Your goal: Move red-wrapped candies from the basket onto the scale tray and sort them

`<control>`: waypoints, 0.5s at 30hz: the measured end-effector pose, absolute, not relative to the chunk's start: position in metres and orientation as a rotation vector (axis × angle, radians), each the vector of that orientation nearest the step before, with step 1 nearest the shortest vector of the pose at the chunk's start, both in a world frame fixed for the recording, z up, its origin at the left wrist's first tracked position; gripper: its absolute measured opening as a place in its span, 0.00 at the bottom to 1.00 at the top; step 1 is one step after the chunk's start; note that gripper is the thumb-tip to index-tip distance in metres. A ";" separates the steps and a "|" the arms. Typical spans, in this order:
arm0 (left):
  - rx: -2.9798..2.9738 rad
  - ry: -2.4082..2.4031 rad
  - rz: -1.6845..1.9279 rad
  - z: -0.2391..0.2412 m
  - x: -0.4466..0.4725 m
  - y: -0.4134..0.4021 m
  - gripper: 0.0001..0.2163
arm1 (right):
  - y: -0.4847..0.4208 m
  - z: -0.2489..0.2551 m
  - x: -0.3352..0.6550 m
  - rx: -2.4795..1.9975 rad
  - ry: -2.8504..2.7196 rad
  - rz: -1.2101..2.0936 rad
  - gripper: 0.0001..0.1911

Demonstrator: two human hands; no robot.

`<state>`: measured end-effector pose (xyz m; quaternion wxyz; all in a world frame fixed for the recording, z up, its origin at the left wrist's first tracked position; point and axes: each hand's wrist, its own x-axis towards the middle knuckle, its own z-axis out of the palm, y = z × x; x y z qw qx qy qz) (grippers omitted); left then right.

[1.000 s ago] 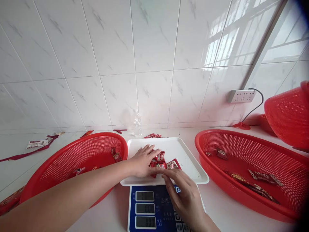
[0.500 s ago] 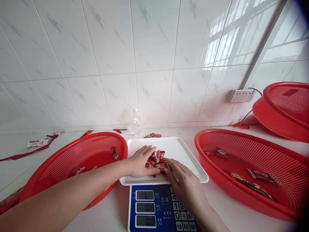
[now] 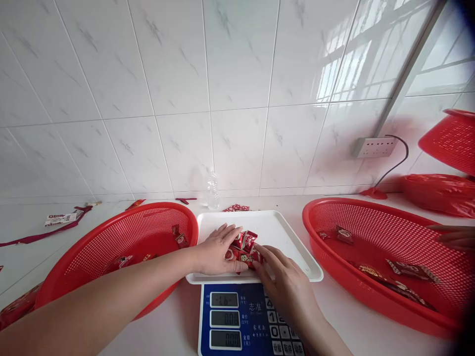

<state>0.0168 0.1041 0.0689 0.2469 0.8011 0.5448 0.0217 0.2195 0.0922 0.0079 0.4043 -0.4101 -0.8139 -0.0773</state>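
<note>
A white tray rests on a blue digital scale. A small heap of red candy packets lies on the tray. My left hand cups the heap from the left, fingers curved against the packets. From the right, my right hand presses its fingers against the same heap. Both hands close in on the packets between them.
A red mesh basket with a few packets stands left of the tray, and a bigger one stands on the right. Another person's fingers reach over that basket's right rim. More red baskets, a power strip and a clear bottle are behind.
My right hand moved up from the scale's front onto the tray against the packets, which are now bunched tighter. The red basket at far right was lifted and another person's fingers appeared.
</note>
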 end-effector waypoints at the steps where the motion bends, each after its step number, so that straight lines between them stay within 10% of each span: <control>1: 2.185 1.486 0.051 0.069 0.017 0.104 0.49 | 0.092 0.008 0.219 -1.024 -2.053 -0.174 0.16; 15: 2.160 1.413 0.284 0.077 0.010 0.104 0.43 | 0.092 0.007 0.219 -0.956 -2.037 -0.119 0.15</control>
